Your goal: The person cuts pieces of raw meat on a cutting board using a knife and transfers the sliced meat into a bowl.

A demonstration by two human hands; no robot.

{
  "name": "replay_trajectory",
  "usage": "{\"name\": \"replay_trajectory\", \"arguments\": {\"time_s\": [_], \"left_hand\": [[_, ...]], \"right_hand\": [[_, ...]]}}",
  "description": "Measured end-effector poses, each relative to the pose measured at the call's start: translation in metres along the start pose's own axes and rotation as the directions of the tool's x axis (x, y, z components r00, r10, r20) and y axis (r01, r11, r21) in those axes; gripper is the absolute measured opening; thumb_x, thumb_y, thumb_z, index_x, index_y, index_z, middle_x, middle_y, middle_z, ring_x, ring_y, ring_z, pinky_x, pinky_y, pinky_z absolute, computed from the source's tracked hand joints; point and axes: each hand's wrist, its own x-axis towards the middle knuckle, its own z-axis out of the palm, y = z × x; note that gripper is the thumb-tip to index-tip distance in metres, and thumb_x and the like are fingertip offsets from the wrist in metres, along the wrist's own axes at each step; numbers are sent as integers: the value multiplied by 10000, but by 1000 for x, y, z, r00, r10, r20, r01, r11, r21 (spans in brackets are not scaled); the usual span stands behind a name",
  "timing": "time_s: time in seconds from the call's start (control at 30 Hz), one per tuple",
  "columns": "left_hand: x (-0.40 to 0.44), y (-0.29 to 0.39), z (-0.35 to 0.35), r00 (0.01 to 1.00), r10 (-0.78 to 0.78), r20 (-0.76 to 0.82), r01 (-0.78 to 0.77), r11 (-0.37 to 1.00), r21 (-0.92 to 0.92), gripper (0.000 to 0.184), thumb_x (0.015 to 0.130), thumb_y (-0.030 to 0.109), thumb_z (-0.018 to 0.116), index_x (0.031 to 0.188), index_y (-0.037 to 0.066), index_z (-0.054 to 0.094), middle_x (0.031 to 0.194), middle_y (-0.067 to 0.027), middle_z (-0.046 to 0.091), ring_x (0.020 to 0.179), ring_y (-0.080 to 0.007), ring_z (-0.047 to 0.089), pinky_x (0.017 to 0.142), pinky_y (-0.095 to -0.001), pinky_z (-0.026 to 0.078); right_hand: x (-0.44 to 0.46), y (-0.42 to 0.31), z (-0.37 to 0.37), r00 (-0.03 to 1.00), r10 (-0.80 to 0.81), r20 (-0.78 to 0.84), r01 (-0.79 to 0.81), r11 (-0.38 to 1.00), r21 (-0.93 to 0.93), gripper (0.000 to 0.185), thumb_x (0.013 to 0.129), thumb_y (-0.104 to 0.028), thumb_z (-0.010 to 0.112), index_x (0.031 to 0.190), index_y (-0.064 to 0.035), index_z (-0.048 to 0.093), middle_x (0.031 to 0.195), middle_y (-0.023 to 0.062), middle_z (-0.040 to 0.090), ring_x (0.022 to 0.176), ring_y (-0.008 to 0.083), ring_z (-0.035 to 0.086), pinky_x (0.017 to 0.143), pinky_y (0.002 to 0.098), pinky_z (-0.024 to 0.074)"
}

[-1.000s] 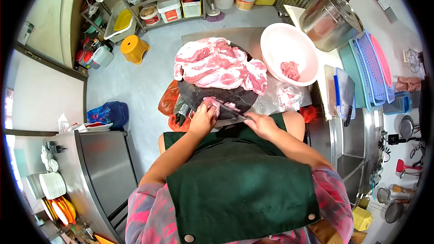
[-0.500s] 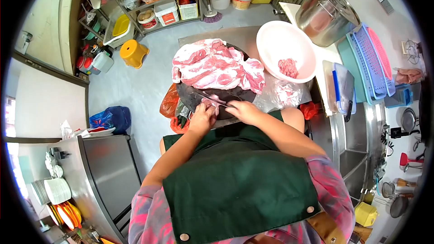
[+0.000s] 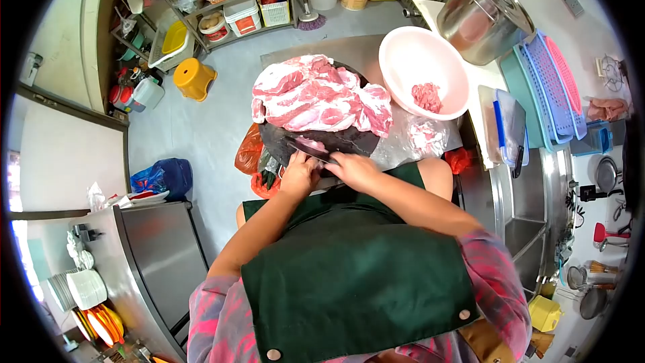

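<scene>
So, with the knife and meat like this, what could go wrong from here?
Two things, I'd guess. The left hand is right beside the knife held in the right hand, so a slip might cut its fingers. And the large slab of meat crowds the dark round board, one end reaching past its edge, so a knock could perhaps make it slide.

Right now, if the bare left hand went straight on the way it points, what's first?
Probably the narrow, dark-looking metal knife blade, slanting just ahead of the bare left hand; the small pink meat piece lies beyond. Gap and height are unclear.
</scene>
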Motion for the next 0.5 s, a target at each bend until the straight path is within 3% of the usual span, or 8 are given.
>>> {"name": "replay_trajectory", "arguments": {"time_s": [0.03, 0.13, 0.3, 0.4, 0.5], "left_hand": [[0, -5, 0, 998, -18, 58, 16, 999, 37, 244, 696, 53, 646, 937, 84, 638, 1119, -157, 529, 1014, -377, 512, 858, -441, 467], [-2, 2, -3, 999, -24, 24, 22, 996, 85, 234, 709, 80, 667, 941, 86, 635, 1091, -157, 532, 1005, -372, 519, 834, -434, 481], [-10, -1, -8, 998, -24, 55, 22, 999, 35, 298, 711, 75, 678, 1003, 79, 617, 1164, -177, 500, 1033, -401, 510, 878, -425, 460], [-14, 3, -5, 999, -31, -12, 31, 998, 51, 312, 717, 74, 678, 1023, 80, 613, 1172, -178, 494, 1058, -403, 501, 894, -422, 458], [-15, -1, 1, 1000, 8, 22, -9, 997, 83, 295, 740, 114, 670, 1031, 89, 627, 1126, -171, 501, 1087, -364, 488, 899, -416, 458]], "right_hand": [[22, -8, 6, 1000, -24, 2, 24, 999, -22, 431, 895, -471, 472, 1048, -84, 584, 923, 172, 658, 875, 363, 627, 750, 460, 492], [39, -15, 8, 999, -36, 5, 36, 999, 3, 417, 902, -440, 484, 1098, -88, 591, 1003, 164, 650, 932, 351, 614, 802, 446, 476], [-34, 56, -8, 1000, -15, 23, 15, 1000, 15, 451, 903, -481, 472, 1140, -113, 580, 1028, 153, 647, 956, 342, 610, 804, 439, 483], [-50, 59, -24, 999, -20, -32, 20, 1000, 12, 444, 906, -467, 480, 1144, -106, 580, 1029, 147, 649, 946, 336, 616, 790, 430, 490], [-47, 42, -4, 980, -182, -85, 176, 982, -72, 445, 907, -456, 486, 1149, -94, 578, 1023, 138, 653, 931, 332, 622, 773, 424, 497]]}}
